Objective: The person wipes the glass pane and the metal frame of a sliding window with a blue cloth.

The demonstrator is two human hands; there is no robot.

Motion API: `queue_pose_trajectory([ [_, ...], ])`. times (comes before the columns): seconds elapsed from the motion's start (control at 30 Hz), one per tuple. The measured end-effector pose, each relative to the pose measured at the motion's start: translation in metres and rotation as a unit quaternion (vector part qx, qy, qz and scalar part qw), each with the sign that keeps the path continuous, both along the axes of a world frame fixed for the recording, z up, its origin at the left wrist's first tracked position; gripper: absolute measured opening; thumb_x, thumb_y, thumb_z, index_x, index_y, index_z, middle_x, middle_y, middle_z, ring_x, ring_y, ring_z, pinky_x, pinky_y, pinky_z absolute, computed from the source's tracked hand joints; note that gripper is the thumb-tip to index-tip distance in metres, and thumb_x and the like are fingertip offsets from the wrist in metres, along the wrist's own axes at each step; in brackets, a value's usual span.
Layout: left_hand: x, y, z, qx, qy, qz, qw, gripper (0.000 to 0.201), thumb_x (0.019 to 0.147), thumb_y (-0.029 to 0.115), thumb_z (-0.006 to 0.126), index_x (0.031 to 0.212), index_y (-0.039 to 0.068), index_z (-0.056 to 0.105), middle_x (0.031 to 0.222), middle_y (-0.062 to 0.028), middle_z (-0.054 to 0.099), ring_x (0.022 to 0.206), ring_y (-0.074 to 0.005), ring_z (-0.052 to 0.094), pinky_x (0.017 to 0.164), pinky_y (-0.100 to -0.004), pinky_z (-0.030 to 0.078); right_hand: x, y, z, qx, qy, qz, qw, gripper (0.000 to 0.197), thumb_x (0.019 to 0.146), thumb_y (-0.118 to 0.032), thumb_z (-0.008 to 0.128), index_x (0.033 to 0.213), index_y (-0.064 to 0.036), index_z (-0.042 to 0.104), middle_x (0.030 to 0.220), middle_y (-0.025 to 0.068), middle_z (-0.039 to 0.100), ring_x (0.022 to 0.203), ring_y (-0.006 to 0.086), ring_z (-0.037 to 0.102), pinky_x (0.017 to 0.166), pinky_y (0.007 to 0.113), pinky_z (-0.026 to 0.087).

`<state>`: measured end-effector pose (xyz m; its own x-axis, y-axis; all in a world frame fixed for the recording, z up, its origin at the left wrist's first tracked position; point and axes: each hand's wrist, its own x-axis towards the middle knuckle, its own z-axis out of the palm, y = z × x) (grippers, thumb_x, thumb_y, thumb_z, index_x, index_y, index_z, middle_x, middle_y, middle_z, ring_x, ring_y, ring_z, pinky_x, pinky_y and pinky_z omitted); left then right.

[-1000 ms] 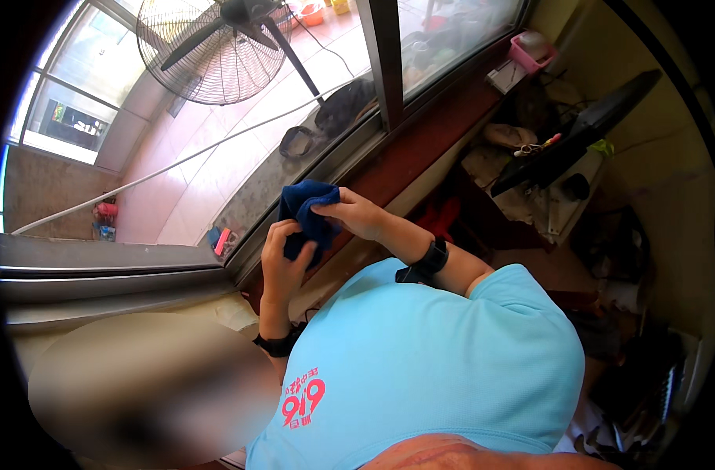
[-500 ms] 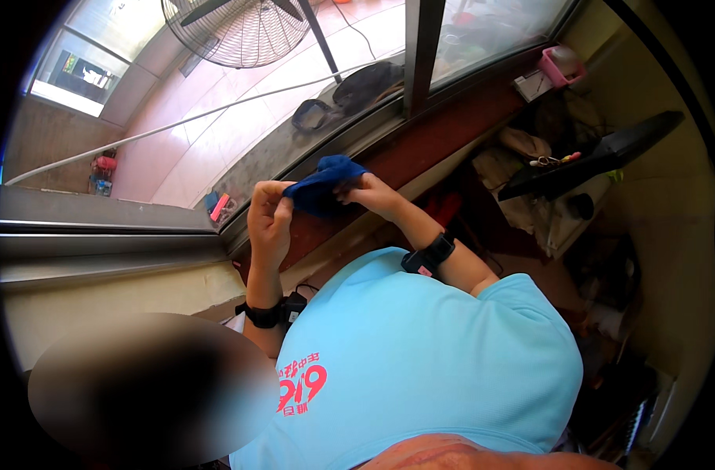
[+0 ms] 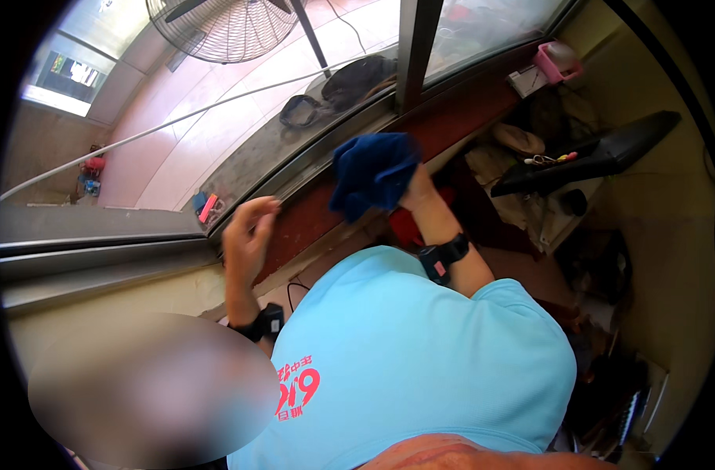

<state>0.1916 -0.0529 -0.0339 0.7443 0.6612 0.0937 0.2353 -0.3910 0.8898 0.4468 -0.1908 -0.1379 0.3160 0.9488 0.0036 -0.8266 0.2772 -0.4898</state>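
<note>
A crumpled dark-blue cloth (image 3: 371, 174) hangs over the red-brown window sill (image 3: 303, 231). My right hand (image 3: 420, 189) has hold of it from its right side, and the cloth hides most of those fingers. My left hand (image 3: 248, 233) is apart from the cloth, to its left beside the sill. Its fingers are loosely bent and separated, with nothing between them. Each wrist carries a black strap with a small box.
Beyond the metal window frame (image 3: 411, 63) stand a wire fan (image 3: 224, 31) and dark items on the ledge. A pink basket (image 3: 557, 64) sits at the sill's far right. To the right, a black tray-like object (image 3: 592, 157) rests over cluttered shelves.
My left hand has let go of the cloth and moved left and slightly down. My right hand has carried the cloth to the right, where it now hangs more spread out.
</note>
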Motion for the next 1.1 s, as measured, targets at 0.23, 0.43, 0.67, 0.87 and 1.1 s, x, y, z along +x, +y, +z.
queue_pose_trajectory([
  [0.23,-0.123,0.024,0.044,0.446,-0.145,0.318,0.824,0.037,0.098,0.024,0.044,0.109,-0.009,0.057,0.112,-0.0180,0.059,0.103,-0.0265,0.059,0.092,-0.0346,0.046,0.105,-0.065,-0.021,-0.060,-0.072,-0.246,0.965,0.041,0.096,-0.035,0.040,0.118,-0.0048,0.056,0.118,0.0112,0.061,0.107,0.0272,0.059,0.094,0.044,0.046],
  [0.43,-0.190,0.005,0.091,0.733,-0.142,0.472,0.469,0.030,0.090,0.014,0.055,0.113,-0.003,0.046,0.116,-0.0183,0.054,0.108,-0.0294,0.053,0.098,-0.0424,0.040,0.177,-0.051,-0.066,-0.017,0.063,-0.323,0.944,0.028,0.093,-0.033,0.042,0.095,-0.0116,0.061,0.094,0.0073,0.064,0.088,0.0228,0.060,0.085,0.040,0.048],
  [0.67,-0.221,0.033,0.043,0.709,0.044,0.529,0.464,0.033,0.090,0.011,0.041,0.120,-0.002,0.049,0.119,-0.0197,0.053,0.107,-0.0368,0.052,0.093,-0.0462,0.040,0.230,0.009,-0.094,-0.149,0.044,-0.480,0.863,0.024,0.091,-0.039,0.051,0.076,-0.0201,0.052,0.073,-0.0044,0.050,0.068,0.0129,0.050,0.061,0.028,0.043],
  [0.87,-0.195,0.048,0.039,0.661,-0.070,0.581,0.470,0.043,0.099,0.028,0.032,0.124,-0.005,0.045,0.124,-0.0224,0.048,0.112,-0.0364,0.050,0.096,-0.0439,0.039,0.221,0.078,-0.172,-0.345,-0.291,-0.558,0.697,0.034,0.096,-0.019,0.038,0.110,0.0070,0.055,0.110,0.0257,0.059,0.106,0.0344,0.055,0.092,0.039,0.043],
  [1.1,-0.191,0.040,0.032,0.662,-0.056,0.602,0.442,0.041,0.099,0.021,0.035,0.122,-0.013,0.041,0.120,-0.0328,0.048,0.113,-0.0458,0.045,0.098,-0.0484,0.034,0.126,0.094,-0.126,-0.284,-0.304,-0.547,0.727,0.038,0.096,-0.018,0.042,0.125,0.0074,0.044,0.132,0.0270,0.044,0.127,0.0381,0.038,0.106,0.039,0.031],
])
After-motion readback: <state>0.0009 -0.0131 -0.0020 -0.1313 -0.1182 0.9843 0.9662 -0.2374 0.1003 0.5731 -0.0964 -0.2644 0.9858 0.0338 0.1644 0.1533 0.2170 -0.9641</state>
